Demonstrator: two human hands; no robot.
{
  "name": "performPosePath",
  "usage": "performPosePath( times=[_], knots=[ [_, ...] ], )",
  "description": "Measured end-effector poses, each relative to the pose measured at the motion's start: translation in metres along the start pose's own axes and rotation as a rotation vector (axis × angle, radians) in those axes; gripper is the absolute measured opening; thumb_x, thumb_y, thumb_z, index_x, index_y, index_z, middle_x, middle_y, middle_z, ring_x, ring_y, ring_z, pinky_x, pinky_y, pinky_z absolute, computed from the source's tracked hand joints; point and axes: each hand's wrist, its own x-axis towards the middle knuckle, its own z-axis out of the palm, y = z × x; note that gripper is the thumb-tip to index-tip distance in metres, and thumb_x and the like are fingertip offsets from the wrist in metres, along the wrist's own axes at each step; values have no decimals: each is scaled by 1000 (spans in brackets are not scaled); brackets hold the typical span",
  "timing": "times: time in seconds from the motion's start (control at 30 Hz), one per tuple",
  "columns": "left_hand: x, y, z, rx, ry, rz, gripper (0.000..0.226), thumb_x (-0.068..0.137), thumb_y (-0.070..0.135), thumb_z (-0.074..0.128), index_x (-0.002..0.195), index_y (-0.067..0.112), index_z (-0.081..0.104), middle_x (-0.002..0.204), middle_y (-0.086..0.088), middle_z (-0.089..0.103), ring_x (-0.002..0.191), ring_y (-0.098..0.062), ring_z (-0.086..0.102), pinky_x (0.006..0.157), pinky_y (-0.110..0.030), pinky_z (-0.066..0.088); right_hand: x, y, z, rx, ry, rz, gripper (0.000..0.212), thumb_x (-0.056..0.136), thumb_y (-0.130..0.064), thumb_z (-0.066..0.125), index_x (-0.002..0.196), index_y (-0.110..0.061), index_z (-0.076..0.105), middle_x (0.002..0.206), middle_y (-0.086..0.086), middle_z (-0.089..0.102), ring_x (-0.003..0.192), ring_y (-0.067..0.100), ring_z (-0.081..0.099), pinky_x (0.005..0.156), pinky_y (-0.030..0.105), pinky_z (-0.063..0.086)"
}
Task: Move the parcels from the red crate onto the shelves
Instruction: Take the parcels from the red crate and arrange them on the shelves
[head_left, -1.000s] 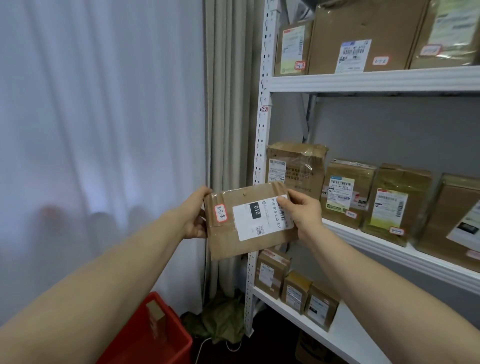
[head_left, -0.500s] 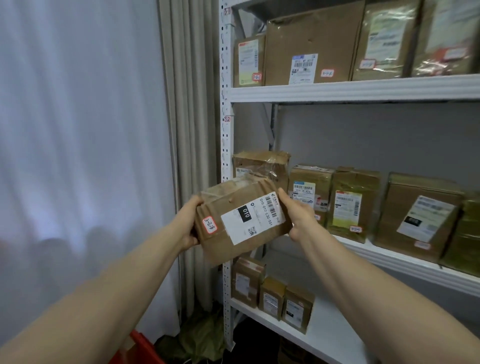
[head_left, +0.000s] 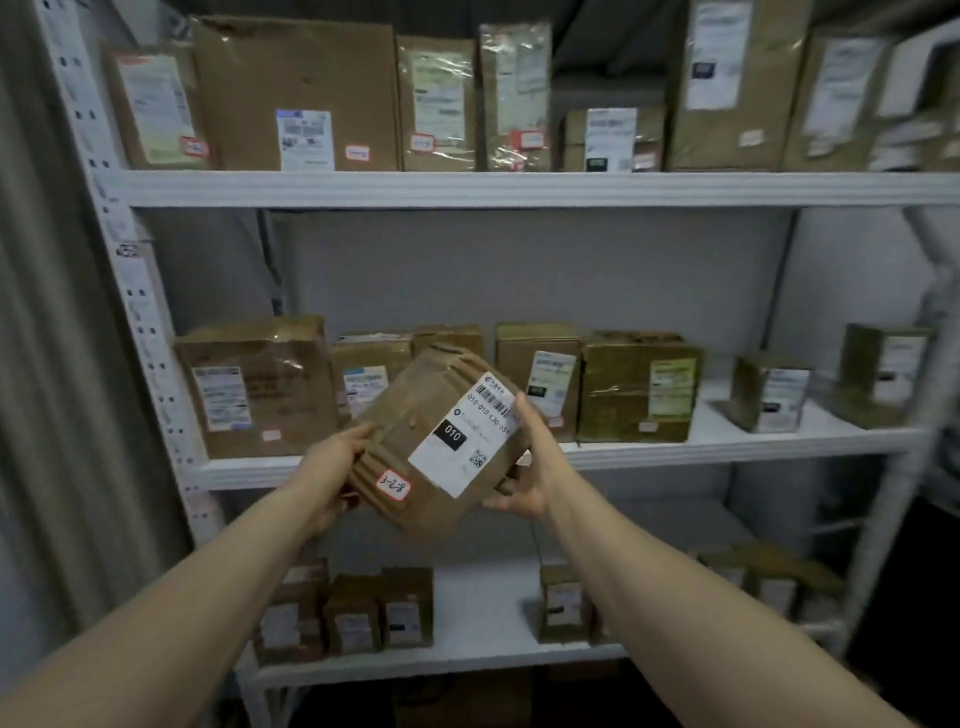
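A brown, creased cardboard parcel (head_left: 415, 415) is held in the air just in front of the white middle shelf board (head_left: 727, 447) of a white metal shelving rack. It is tilted, its right end raised above the board's front edge and its left end dipping below it. It touches neither the board nor the boxes standing on it. Its face carries a white shipping label (head_left: 465, 434) with a barcode, a QR code and a black block reading "010", and lower left a small red-edged sticker (head_left: 393, 486) with handwritten figures.

The left hand (head_left: 337, 467) grips the parcel's left end, thumb on the front and fingers curled round behind. The right hand (head_left: 524, 483) holds the right end, fingers lying up along the side by the label and thumb curled under the lower corner.

On the middle shelf board stands a row of brown cardboard boxes with white labels. Behind the parcel, at the board's left end, is a large tape-wrapped box (head_left: 254, 384); further right are a shiny taped box (head_left: 641, 387) and two small ones.

Above the board, the top shelf (head_left: 519, 188) is packed with taller labelled cartons. Below it, the bottom shelf (head_left: 467, 623) holds small boxes in groups. Left of the board runs a perforated white upright post (head_left: 130, 291), and beyond that a grey curtain (head_left: 41, 364).
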Motion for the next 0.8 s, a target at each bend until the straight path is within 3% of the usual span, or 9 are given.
performPosePath(
  times=[0.1,0.2,0.27,0.33,0.4,0.5,0.57,0.67,0.8],
  knots=[
    [12,-10,39,150,-54,40,40,85,41,61,111,10,66,96,-7,69,92,-26,62,89,-35,46,-15,-9,-32,-75,102,-125,44,82,-39,70,119,-20,57,100,7,65,85,21,63,68,33,51],
    [7,-17,84,174,-149,92,34,88,34,63,104,5,67,101,-11,67,94,-25,63,84,-33,48,-25,-16,-65,-90,230,-232,37,82,-10,68,115,-22,59,95,4,70,61,13,64,55,23,47],
    [5,-25,116,153,-252,102,31,92,27,58,119,13,64,114,-7,64,103,-28,63,94,-40,49,-31,-20,-87,-68,297,-242,37,82,-3,67,117,-12,62,104,8,71,72,18,66,57,26,49],
    [4,-34,144,178,-331,108,39,95,24,53,134,25,53,123,-4,60,107,-27,60,94,-38,47,-36,-24,-112,-35,346,-247,35,82,-1,67,117,-3,63,108,14,70,80,26,67,59,31,52],
    [0,-41,170,153,-378,59,35,96,21,50,130,28,57,109,-7,68,92,-27,63,77,-33,46,-41,-31,-136,-28,380,-257,33,83,1,66,115,-1,63,106,15,70,77,26,66,57,32,52],
    [-16,-43,211,176,-428,-20,21,95,24,50,104,18,68,82,-8,71,68,-23,64,54,-21,45,-45,-45,-171,-36,418,-242,27,84,2,65,110,1,64,99,15,70,72,25,64,57,34,51],
    [-26,-47,243,217,-449,-40,23,93,27,53,94,11,69,80,-10,73,65,-23,66,54,-22,47,-45,-53,-200,-42,459,-216,17,84,0,65,101,0,66,89,12,70,72,25,64,60,35,52],
    [-38,-62,300,320,-485,-10,17,89,10,53,97,7,68,92,-13,72,69,-20,66,58,-21,49,-46,-71,-252,-49,515,-169,19,81,-2,66,99,-3,68,88,13,72,79,30,66,76,45,55],
    [-56,-82,373,364,-527,-24,22,88,-2,50,99,6,67,88,-12,69,72,-21,64,58,-19,52,-56,-108,-325,-62,570,-157,13,81,0,64,92,-5,68,83,13,70,71,28,64,65,39,52]
  ],
)
